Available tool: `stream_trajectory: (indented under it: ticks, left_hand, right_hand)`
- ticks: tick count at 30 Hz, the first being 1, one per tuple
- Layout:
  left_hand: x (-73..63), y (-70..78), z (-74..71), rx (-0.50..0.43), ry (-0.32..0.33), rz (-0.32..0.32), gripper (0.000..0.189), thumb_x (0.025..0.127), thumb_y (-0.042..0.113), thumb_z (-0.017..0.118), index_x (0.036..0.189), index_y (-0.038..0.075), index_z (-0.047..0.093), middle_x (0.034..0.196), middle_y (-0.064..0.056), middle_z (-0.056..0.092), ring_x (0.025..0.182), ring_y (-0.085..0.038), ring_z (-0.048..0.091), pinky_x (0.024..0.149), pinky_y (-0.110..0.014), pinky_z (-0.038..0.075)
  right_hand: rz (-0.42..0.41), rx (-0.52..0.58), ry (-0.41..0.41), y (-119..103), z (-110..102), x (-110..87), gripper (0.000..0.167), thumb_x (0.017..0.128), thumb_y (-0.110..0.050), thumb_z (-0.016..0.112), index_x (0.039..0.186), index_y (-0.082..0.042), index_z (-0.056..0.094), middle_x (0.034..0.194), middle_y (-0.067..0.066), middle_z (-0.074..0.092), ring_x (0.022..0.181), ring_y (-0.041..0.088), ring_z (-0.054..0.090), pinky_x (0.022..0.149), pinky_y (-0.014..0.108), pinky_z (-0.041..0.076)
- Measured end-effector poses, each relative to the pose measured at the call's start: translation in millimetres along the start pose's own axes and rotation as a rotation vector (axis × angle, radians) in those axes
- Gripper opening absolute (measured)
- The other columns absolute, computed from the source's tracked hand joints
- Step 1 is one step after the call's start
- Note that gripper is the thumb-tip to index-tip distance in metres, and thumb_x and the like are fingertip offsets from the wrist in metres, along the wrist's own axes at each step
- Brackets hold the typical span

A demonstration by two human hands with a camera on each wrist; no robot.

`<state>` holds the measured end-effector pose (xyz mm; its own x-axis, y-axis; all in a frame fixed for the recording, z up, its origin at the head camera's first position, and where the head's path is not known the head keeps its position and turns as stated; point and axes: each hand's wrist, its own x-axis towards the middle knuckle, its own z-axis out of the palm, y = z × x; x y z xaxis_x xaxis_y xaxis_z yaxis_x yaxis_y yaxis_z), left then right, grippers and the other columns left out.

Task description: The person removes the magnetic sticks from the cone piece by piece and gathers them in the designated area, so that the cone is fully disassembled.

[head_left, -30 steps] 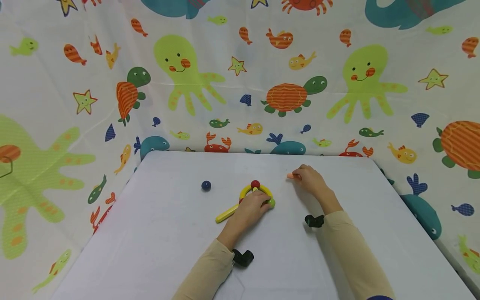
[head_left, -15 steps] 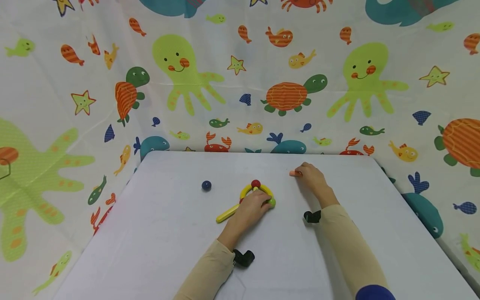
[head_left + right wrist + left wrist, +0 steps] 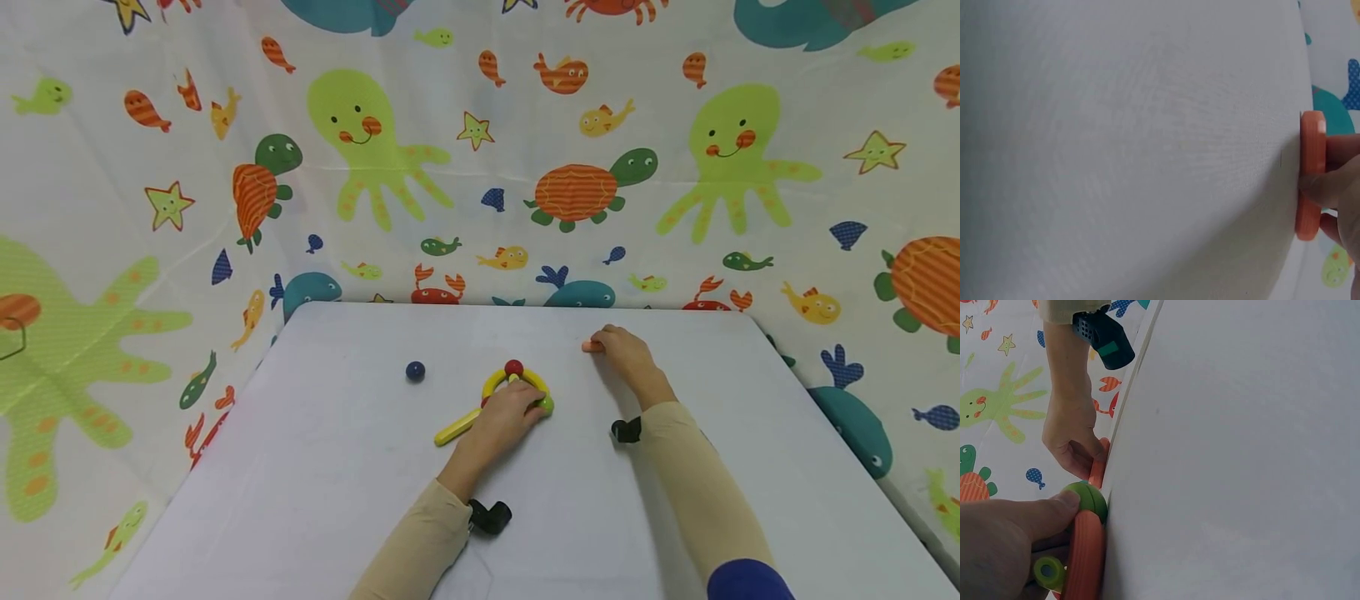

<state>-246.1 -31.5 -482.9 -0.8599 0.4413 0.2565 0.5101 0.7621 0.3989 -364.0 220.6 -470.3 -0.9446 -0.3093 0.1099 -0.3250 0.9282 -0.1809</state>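
Note:
My left hand [image 3: 510, 414] holds the right side of a ring-shaped toy with a handle [image 3: 456, 427], lying on the table. Its yellow arc [image 3: 491, 382] carries a red ball [image 3: 513, 367] at the top. In the left wrist view my thumb rests on the green ball [image 3: 1092, 501], with an orange curved piece [image 3: 1085, 556] and a green peg end [image 3: 1049, 572] beside it; the hand hides part of the ring. Farther back and to the right, my right hand [image 3: 624, 354] pinches a short orange bar [image 3: 1312, 153] between thumb and fingers, close over the tabletop.
A dark blue ball [image 3: 416, 372] sits on the white table [image 3: 315, 475], left of the ring toy. Behind the table's back edge hangs a curtain [image 3: 420, 167] printed with sea animals. A black wrist camera [image 3: 490, 517] is worn on the left wrist.
My right hand has shifted slightly back and to the right with the orange bar, then nearly stopped. The left hand and the ring toy have stayed in place.

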Motion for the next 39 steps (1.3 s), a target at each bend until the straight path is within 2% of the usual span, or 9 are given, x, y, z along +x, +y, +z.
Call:
stream_trajectory:
  ticks: [7,10,14,18,21,27,33,39]
  left_hand:
    - [0.0,2.4,0.4,-0.023,0.005,-0.001,0.031,0.097,0.026,0.067,0.123,0.011,0.07,0.119,-0.002,0.07,0.115,-0.015,0.063,0.1,-0.029,0.051]
    - [-0.2,3.1,0.6,-0.034,0.007,0.0,0.03,0.097,0.026,0.066,0.123,0.011,0.07,0.119,-0.001,0.07,0.115,-0.015,0.063,0.1,-0.029,0.052]
    - [0.0,2.6,0.8,-0.026,0.005,-0.01,0.031,0.097,0.026,0.066,0.124,0.012,0.07,0.12,-0.001,0.07,0.116,-0.015,0.063,0.1,-0.029,0.051]
    - [0.1,1.9,0.6,-0.019,-0.003,-0.021,0.031,0.097,0.027,0.066,0.124,0.012,0.07,0.12,-0.001,0.07,0.117,-0.015,0.063,0.101,-0.029,0.051]
    - [-0.5,2.6,0.6,-0.019,-0.012,-0.023,0.031,0.097,0.027,0.066,0.124,0.012,0.07,0.121,-0.001,0.07,0.117,-0.015,0.063,0.101,-0.029,0.051]
    - [-1.4,3.7,1.7,-0.023,-0.019,-0.029,0.031,0.097,0.027,0.066,0.125,0.012,0.07,0.121,-0.001,0.07,0.117,-0.014,0.062,0.101,-0.029,0.051]
    - [-2.0,3.5,1.2,-0.031,-0.005,-0.027,0.033,0.096,0.027,0.068,0.124,0.012,0.07,0.12,0.0,0.069,0.116,-0.014,0.062,0.101,-0.029,0.051]
    - [-2.1,2.1,-4.3,-0.083,-0.008,-0.047,0.033,0.097,0.026,0.067,0.125,0.01,0.068,0.122,-0.002,0.069,0.116,-0.014,0.062,0.101,-0.031,0.051]
  right_hand:
    - [0.068,0.014,-0.084,2,-4,1.4,0.034,0.102,-0.001,0.046,0.134,0.0,0.059,0.139,0.022,0.057,0.132,0.04,0.052,0.111,0.054,0.041]
    - [0.096,0.049,-0.088,1,-9,1.1,0.038,0.103,0.0,0.044,0.14,-0.002,0.054,0.146,0.023,0.051,0.138,0.041,0.045,0.115,0.055,0.037]
    - [0.097,0.12,-0.041,-5,-16,-0.4,0.04,0.101,-0.001,0.05,0.141,-0.003,0.053,0.148,0.023,0.048,0.14,0.041,0.042,0.116,0.056,0.034]
    - [0.064,0.181,0.03,-13,-20,-3.3,0.044,0.097,-0.012,0.064,0.139,-0.001,0.055,0.143,0.021,0.053,0.136,0.039,0.046,0.115,0.054,0.037]
    - [0.046,0.211,0.07,-18,-20,-7.3,0.051,0.094,-0.019,0.07,0.138,0.0,0.055,0.142,0.021,0.053,0.134,0.039,0.048,0.114,0.054,0.038]
    - [0.016,0.222,0.142,-35,-23,-18.9,0.047,0.094,-0.012,0.068,0.137,0.001,0.055,0.139,0.022,0.054,0.132,0.039,0.049,0.112,0.053,0.04]
    - [0.035,0.268,0.195,-53,-25,-31.3,0.047,0.094,-0.013,0.068,0.137,-0.001,0.055,0.14,0.021,0.054,0.133,0.039,0.049,0.112,0.053,0.041]
    - [0.003,0.303,0.257,-68,-23,-41.6,0.045,0.093,-0.014,0.069,0.134,0.0,0.058,0.135,0.021,0.059,0.126,0.039,0.054,0.103,0.054,0.048]
